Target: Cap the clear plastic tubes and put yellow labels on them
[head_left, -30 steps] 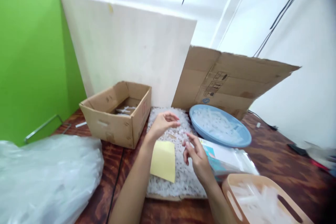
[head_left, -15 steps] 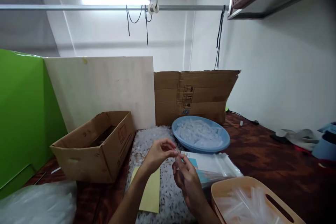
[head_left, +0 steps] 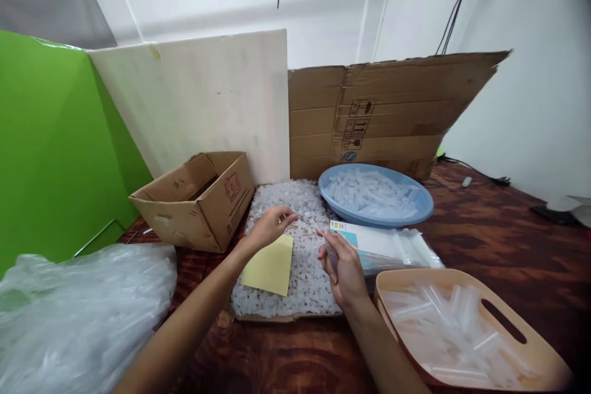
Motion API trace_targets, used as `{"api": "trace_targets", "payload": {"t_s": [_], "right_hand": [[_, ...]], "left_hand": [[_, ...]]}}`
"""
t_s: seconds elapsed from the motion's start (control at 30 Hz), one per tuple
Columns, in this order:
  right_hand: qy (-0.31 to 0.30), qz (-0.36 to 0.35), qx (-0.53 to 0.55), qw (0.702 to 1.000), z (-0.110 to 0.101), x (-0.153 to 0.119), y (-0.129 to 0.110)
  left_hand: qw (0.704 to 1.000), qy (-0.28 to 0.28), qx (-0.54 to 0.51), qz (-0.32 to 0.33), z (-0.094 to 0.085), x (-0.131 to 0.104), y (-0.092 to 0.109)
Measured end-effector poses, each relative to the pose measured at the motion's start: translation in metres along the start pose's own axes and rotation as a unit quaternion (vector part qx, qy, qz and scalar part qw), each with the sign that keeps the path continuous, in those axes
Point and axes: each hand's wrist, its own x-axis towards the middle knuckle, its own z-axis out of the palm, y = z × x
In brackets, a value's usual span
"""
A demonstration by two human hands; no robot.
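My left hand (head_left: 273,225) hovers over a shallow tray of small translucent plastic pieces (head_left: 305,280), thumb and fingertips drawn together in a pinch. Whatever may be between those fingertips is too small to make out. To its right, my right hand (head_left: 345,268) is closed around a clear plastic tube (head_left: 331,257), which lies mostly hidden in the fingers. A yellow sheet of paper (head_left: 270,268) rests on the pieces below my left hand. Closest to my right forearm is a peach-coloured basket (head_left: 385,286) with clear plastic tubes (head_left: 455,320) inside.
A blue basin (head_left: 376,220) of translucent pieces stands behind a plastic-wrapped white and teal pack (head_left: 383,245). Left are an open cardboard box (head_left: 184,225) and a clear plastic bag (head_left: 92,314). A white board (head_left: 207,98) and cardboard sheet (head_left: 392,111) stand behind.
My hands have moved apart; before, their fingertips met. The left hand is now farther left over the pieces, the right hand keeps the tube. The view has tipped downward.
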Motion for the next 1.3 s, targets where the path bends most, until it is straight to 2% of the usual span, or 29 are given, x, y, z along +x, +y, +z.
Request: {"api": "trace_targets", "payload": {"t_s": [0.13,0.27,0.33,0.43,0.53,0.63,0.73,0.8,0.87,1.0,1.13,1.3], "right_hand": [[0.007,-0.012,0.007,1.000,-0.001,0.005,0.009],[0.020,-0.020,0.015,0.999,0.001,0.008,0.018],[0.020,-0.014,0.016,1.000,0.004,0.009,0.020],[0.011,0.002,-0.001,1.000,0.006,0.009,0.022],[0.001,0.012,-0.042,0.999,0.005,0.009,0.025],[-0.013,0.012,-0.087,0.996,0.000,0.007,0.030],[-0.018,0.020,-0.140,0.990,-0.006,0.002,0.035],[-0.011,0.022,-0.177,0.984,-0.009,-0.002,0.037],[-0.002,0.011,-0.218,0.976,-0.009,-0.006,0.036],[-0.008,0.000,-0.299,0.954,-0.008,-0.012,0.034],[-0.057,0.007,-0.337,0.940,-0.011,-0.013,0.034],[-0.130,0.000,-0.390,0.912,-0.017,-0.012,0.029]], "left_hand": [[0.995,-0.060,0.080,0.002,0.022,0.017,-0.022],[0.989,-0.100,0.105,0.005,0.046,0.029,-0.035],[0.990,-0.105,0.098,0.012,0.049,0.032,-0.038],[0.993,-0.089,0.066,0.028,0.044,0.030,-0.034],[0.998,-0.046,0.012,0.031,0.032,0.013,-0.023],[0.998,-0.012,-0.056,0.010,0.020,-0.019,-0.011],[0.957,0.028,-0.273,-0.097,0.014,-0.054,-0.007],[0.932,0.056,-0.323,-0.156,0.013,-0.073,-0.008],[0.929,0.085,-0.317,-0.173,0.013,-0.085,-0.010],[0.961,0.127,-0.221,-0.111,0.013,-0.097,-0.014],[0.979,0.151,-0.126,-0.043,0.017,-0.105,-0.013],[0.991,0.103,-0.069,0.041,0.027,-0.119,-0.014]]}}
